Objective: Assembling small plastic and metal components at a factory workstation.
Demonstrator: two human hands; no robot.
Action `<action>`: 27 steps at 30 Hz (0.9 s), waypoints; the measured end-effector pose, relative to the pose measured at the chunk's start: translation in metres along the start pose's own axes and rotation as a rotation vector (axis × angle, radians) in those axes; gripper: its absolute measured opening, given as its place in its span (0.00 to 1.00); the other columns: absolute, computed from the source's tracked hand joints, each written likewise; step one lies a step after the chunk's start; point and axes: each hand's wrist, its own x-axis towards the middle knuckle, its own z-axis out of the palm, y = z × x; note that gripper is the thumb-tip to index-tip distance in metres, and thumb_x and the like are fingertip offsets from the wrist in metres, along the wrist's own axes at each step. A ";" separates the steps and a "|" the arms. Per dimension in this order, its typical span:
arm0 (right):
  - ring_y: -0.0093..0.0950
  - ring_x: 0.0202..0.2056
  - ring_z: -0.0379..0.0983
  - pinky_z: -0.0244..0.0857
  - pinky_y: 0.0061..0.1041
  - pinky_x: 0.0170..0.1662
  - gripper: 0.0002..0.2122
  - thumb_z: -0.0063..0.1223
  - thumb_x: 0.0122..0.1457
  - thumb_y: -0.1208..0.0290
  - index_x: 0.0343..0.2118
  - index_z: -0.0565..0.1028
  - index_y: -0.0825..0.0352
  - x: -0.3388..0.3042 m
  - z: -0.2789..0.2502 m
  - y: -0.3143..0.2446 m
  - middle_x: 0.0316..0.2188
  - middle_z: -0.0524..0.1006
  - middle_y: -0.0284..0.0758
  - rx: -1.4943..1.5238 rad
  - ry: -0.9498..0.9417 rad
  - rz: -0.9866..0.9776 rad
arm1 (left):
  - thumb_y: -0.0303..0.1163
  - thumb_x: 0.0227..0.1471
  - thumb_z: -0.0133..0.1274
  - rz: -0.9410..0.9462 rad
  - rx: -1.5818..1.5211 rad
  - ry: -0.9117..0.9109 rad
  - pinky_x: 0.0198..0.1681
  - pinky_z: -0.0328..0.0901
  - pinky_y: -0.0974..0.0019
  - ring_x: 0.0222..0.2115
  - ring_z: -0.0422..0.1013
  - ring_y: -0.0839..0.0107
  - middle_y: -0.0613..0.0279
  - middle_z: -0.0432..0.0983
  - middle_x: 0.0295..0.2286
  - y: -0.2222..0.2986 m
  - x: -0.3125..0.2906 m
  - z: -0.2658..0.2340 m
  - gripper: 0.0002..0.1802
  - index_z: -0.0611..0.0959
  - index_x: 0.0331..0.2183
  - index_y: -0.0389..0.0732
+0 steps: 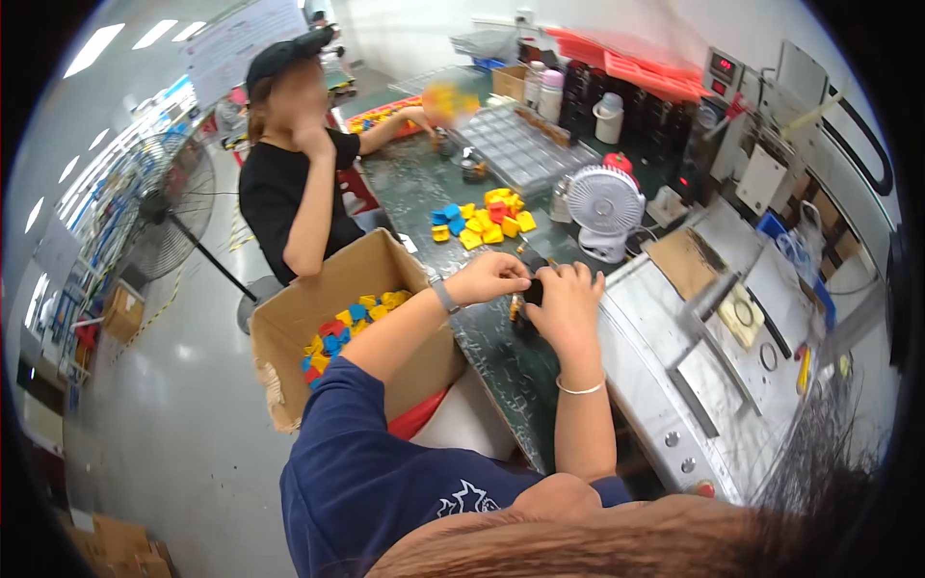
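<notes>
On the dark green tabletop (491,352), my left hand (487,279) has its thumb and fingertips pinched together beside a small black object (533,291). What the pinch holds, if anything, is too small to make out. My right hand (568,303) curls over the black object from the right, its fingers bent round it. Small orange and metallic parts (515,308) show just under the hands; the rest there is hidden. Past my hands lies a loose pile of yellow, red and blue plastic pieces (482,223).
An open cardboard box (390,265) beside my left arm holds many similar pieces. A white desk fan (605,204) and a clear compartment tray (530,149) stand behind. At the left, a co-worker in black (289,188) reaches toward a blurred yellow bundle (450,101). A metal bench (665,385) adjoins at right.
</notes>
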 end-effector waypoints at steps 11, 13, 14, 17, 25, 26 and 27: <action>0.44 0.58 0.57 0.21 0.57 0.61 0.07 0.50 0.49 0.71 0.27 0.80 0.64 -0.007 0.033 -0.008 0.38 0.75 0.42 -0.382 -0.185 0.011 | 0.31 0.52 0.53 -0.161 -0.140 0.183 0.34 0.64 0.75 0.31 0.67 0.80 0.67 0.73 0.32 -0.050 0.015 0.017 0.13 0.76 0.40 0.39; 0.42 0.57 0.59 0.21 0.56 0.62 0.07 0.50 0.49 0.71 0.27 0.80 0.64 -0.006 0.036 -0.011 0.36 0.76 0.40 -0.425 -0.181 -0.002 | 0.31 0.52 0.52 -0.144 -0.201 0.183 0.32 0.63 0.77 0.30 0.66 0.82 0.68 0.72 0.32 -0.053 0.019 0.016 0.13 0.73 0.41 0.40; 0.39 0.53 0.64 0.25 0.54 0.62 0.07 0.50 0.50 0.71 0.28 0.80 0.63 -0.004 0.036 -0.011 0.34 0.77 0.38 -0.439 -0.252 -0.002 | 0.31 0.52 0.52 -0.141 -0.211 0.185 0.32 0.63 0.77 0.30 0.66 0.82 0.68 0.72 0.32 -0.054 0.022 0.016 0.13 0.73 0.41 0.40; 0.34 0.44 0.71 0.36 0.51 0.61 0.07 0.49 0.51 0.72 0.29 0.79 0.62 -0.002 0.046 -0.013 0.31 0.78 0.35 -0.461 -0.331 -0.020 | 0.30 0.52 0.51 -0.195 -0.283 0.176 0.33 0.64 0.76 0.30 0.66 0.82 0.68 0.72 0.32 -0.056 0.020 0.010 0.13 0.73 0.41 0.40; 0.31 0.36 0.75 0.53 0.45 0.53 0.06 0.49 0.51 0.73 0.29 0.78 0.61 0.000 0.046 -0.008 0.29 0.79 0.33 -0.485 -0.364 -0.038 | 0.29 0.52 0.51 -0.202 -0.345 0.176 0.32 0.64 0.77 0.31 0.66 0.81 0.69 0.71 0.31 -0.054 0.022 0.011 0.12 0.73 0.40 0.40; 0.31 0.36 0.75 0.54 0.43 0.52 0.06 0.50 0.50 0.73 0.29 0.78 0.61 0.000 0.047 -0.008 0.29 0.79 0.33 -0.486 -0.376 -0.033 | 0.30 0.52 0.52 -0.209 -0.346 0.176 0.32 0.64 0.77 0.30 0.66 0.81 0.69 0.70 0.31 -0.054 0.022 0.011 0.12 0.73 0.40 0.40; 0.31 0.36 0.75 0.55 0.42 0.51 0.05 0.50 0.50 0.73 0.29 0.78 0.61 0.000 0.047 -0.008 0.30 0.79 0.33 -0.488 -0.389 -0.027 | 0.30 0.52 0.52 -0.209 -0.351 0.180 0.32 0.64 0.77 0.30 0.66 0.81 0.69 0.70 0.31 -0.053 0.021 0.011 0.12 0.73 0.40 0.40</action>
